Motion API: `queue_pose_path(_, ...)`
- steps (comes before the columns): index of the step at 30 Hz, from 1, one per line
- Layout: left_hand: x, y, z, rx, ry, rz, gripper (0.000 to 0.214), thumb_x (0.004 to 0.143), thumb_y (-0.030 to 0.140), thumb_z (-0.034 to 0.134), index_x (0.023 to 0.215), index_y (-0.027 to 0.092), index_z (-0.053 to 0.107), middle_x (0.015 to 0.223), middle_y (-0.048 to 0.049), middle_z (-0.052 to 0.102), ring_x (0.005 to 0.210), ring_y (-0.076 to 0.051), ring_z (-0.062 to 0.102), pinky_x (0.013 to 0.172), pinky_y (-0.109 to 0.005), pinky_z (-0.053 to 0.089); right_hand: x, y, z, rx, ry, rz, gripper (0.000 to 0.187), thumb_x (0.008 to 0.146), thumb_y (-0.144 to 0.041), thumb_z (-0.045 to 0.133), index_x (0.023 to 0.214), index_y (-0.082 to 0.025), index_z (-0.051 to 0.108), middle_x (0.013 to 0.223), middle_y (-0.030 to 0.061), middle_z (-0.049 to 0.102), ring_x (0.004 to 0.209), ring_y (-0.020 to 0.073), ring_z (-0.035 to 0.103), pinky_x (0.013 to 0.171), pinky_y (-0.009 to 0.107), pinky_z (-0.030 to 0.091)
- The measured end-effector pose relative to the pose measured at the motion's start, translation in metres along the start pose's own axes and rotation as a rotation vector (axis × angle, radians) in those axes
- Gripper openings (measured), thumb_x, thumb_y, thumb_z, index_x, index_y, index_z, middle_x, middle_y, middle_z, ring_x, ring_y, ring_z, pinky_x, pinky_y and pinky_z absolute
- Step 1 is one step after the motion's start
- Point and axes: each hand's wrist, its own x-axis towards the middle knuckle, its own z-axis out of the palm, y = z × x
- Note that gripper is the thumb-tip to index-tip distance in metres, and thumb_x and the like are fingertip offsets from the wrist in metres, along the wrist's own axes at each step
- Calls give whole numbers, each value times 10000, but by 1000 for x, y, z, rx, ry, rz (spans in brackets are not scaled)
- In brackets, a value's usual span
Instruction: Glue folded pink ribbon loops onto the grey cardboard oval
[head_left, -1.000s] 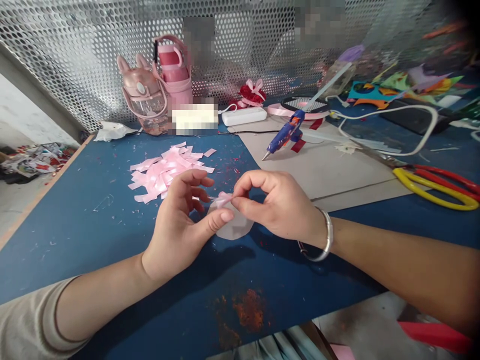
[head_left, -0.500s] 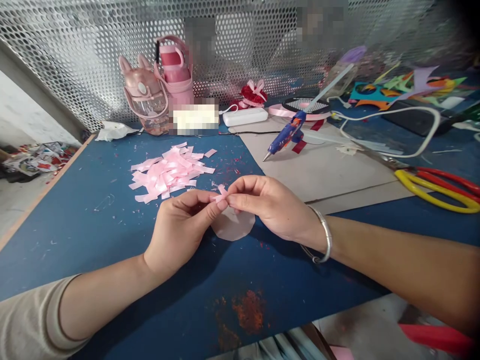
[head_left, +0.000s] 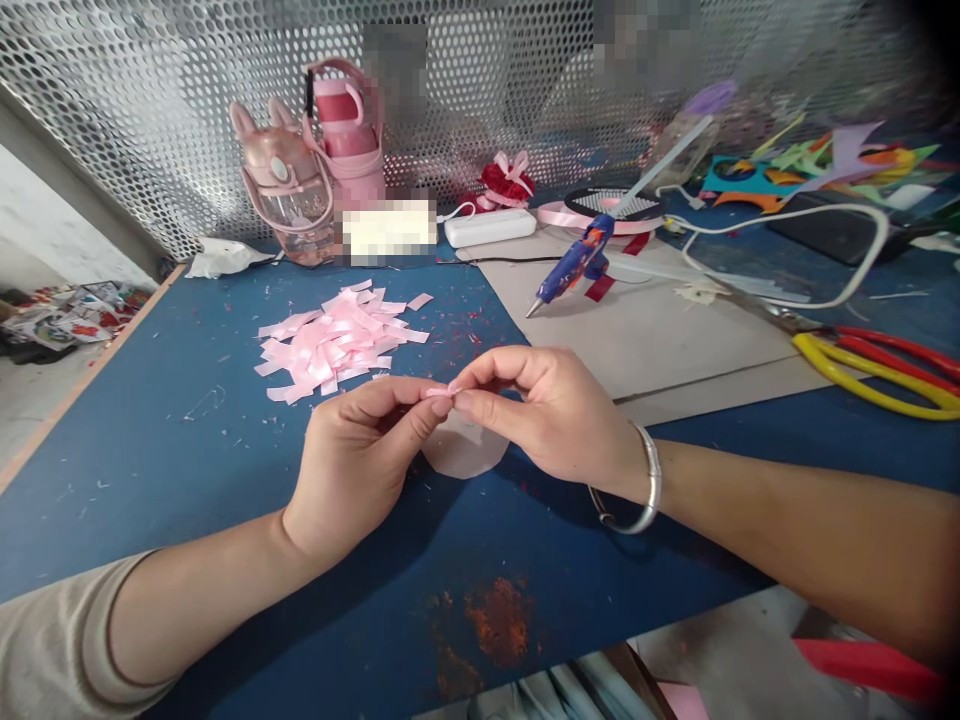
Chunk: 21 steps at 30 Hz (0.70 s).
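My left hand (head_left: 367, 455) and my right hand (head_left: 547, 415) meet over the blue table, fingertips almost touching. Both pinch a small pink ribbon piece (head_left: 442, 393) between thumb and forefinger; most of it is covered by the fingers. Under the fingertips lies a pale round disc (head_left: 469, 448), its far part hidden by my hands. Just beyond my left hand is a loose pile of cut pink ribbon strips (head_left: 337, 340). A silver bangle (head_left: 646, 490) circles my right wrist.
A blue glue gun (head_left: 574, 265) with a glue stick rests on grey cardboard (head_left: 637, 350). Scissors with yellow and red handles (head_left: 862, 375) lie at the right. Pink bottles (head_left: 349, 150), a white power strip (head_left: 491, 228) and a white cable (head_left: 855, 210) stand or lie farther back.
The ribbon piece, which stood up above my fingertips, now lies lower and flatter between them. My hands have hardly shifted; the view has moved slightly.
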Motion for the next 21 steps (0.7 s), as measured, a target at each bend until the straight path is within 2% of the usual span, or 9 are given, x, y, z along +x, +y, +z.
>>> queue_pose_path(5,2,1,0,114,-40,16,74,829,295,744,838,226,769,805,30,785,706,-96,675,639,-150,520,0,-2,1,-117,29,43,106,771,-227,649,720,-153,706,639,-22,671,586,79,570,535,179,428)
queue_pose_path(12,5,4,-1,166,-148,-133,181,833,376,715,835,198,752,727,15,726,620,-94,580,555,-167,458,1,4,-1,-134,-29,93,103,727,-225,665,650,-156,662,582,-34,635,514,68,523,459,173,387)
queue_pose_path(16,8,6,-1,21,-153,-205,249,858,407,686,745,185,693,612,37,624,548,-74,498,518,-167,419,2,4,-2,-11,-38,91,107,769,-248,675,760,-150,715,679,-8,700,600,87,596,534,181,449)
queue_pose_path(21,8,6,0,-80,-107,-181,288,877,427,670,724,183,657,610,40,583,534,-70,469,506,-173,403,2,5,1,143,-80,118,187,792,-301,704,891,-148,744,809,29,755,723,137,673,637,230,506)
